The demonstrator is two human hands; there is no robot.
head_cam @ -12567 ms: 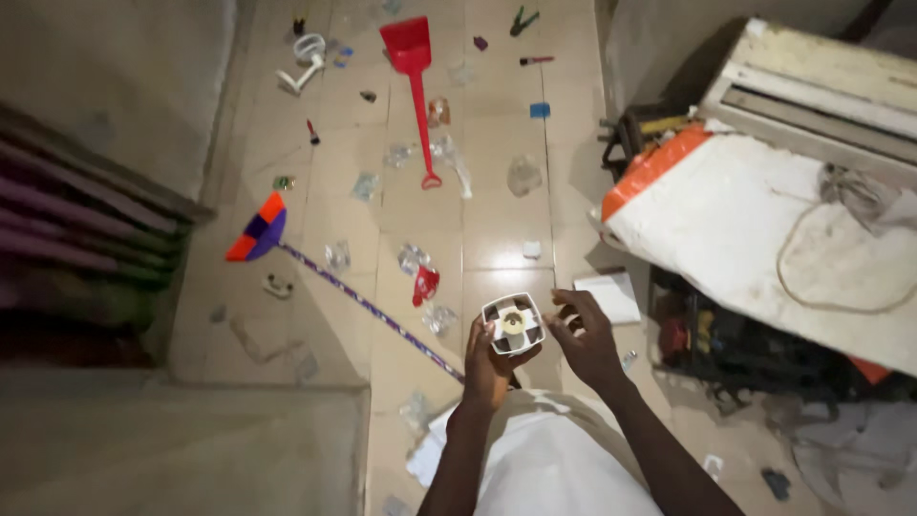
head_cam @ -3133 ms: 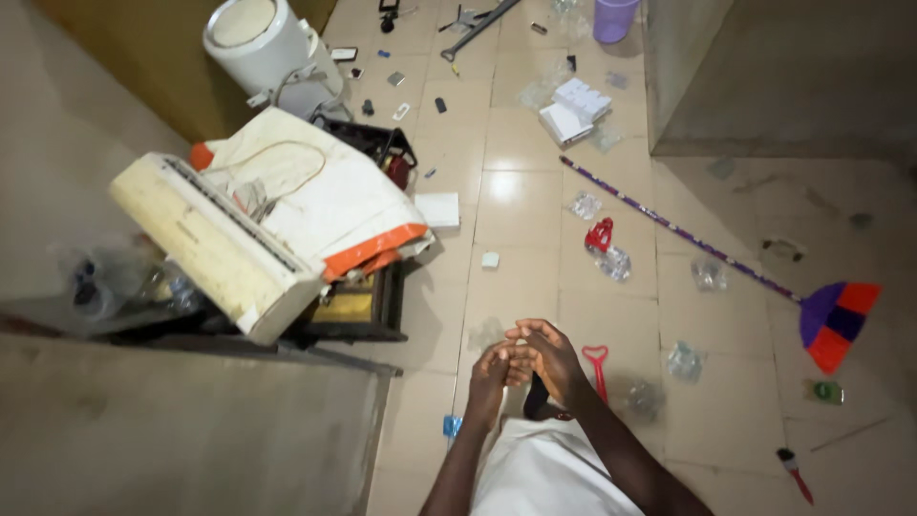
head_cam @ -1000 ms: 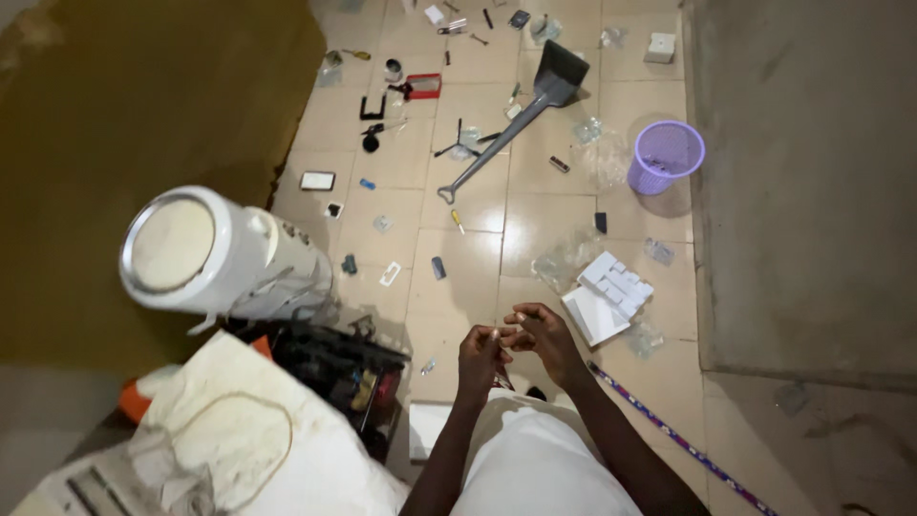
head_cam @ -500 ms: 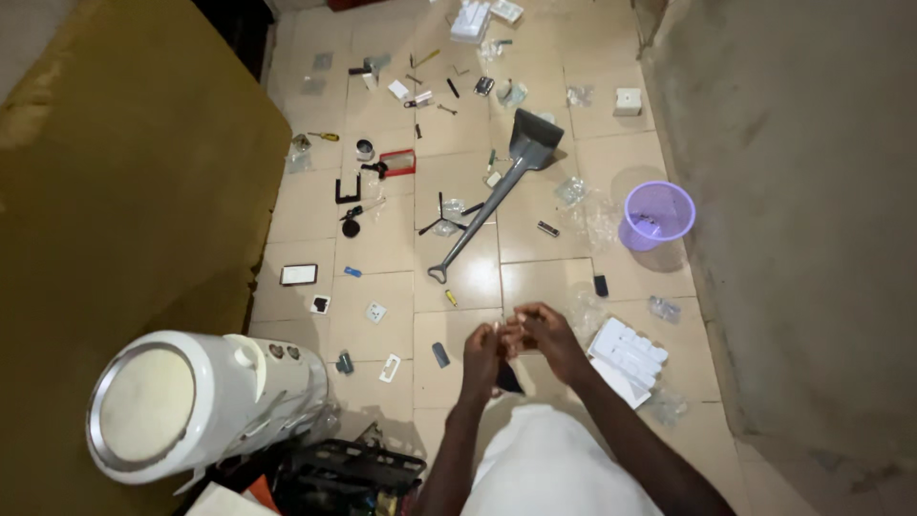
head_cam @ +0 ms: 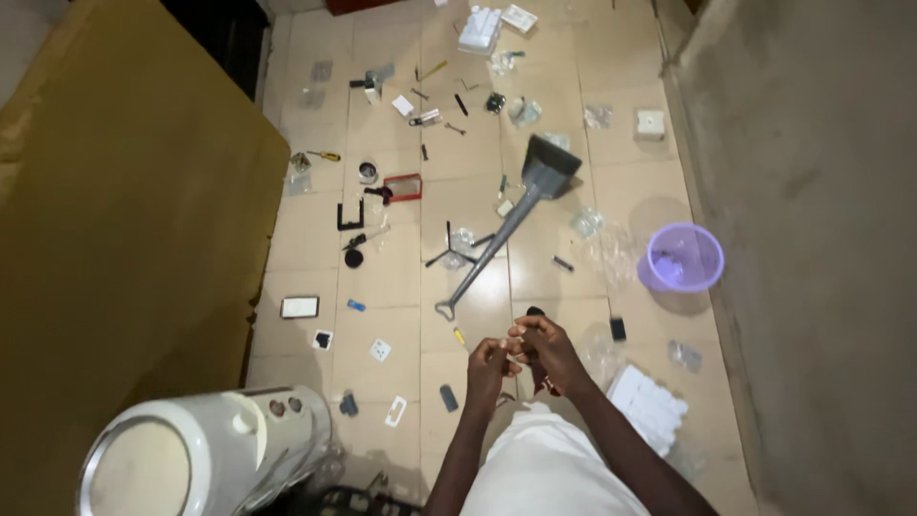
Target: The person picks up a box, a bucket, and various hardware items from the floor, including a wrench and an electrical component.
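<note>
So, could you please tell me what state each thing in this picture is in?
Left hand: pinched against the right, its hold too small to tell.
Right hand: fingertips meeting the left.
Grey dustpan: lying flat on the tiles.
Purple bucket: upright, open.
White drum: tipped on its side.
Phone: lying flat.

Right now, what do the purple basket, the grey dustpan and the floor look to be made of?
Purple basket: plastic by its look, thin and see-through at the rim. Grey dustpan: probably moulded plastic, matt, though its long handle could be metal. Floor: glazed ceramic tile, judging by the grout lines and soft sheen.
</note>
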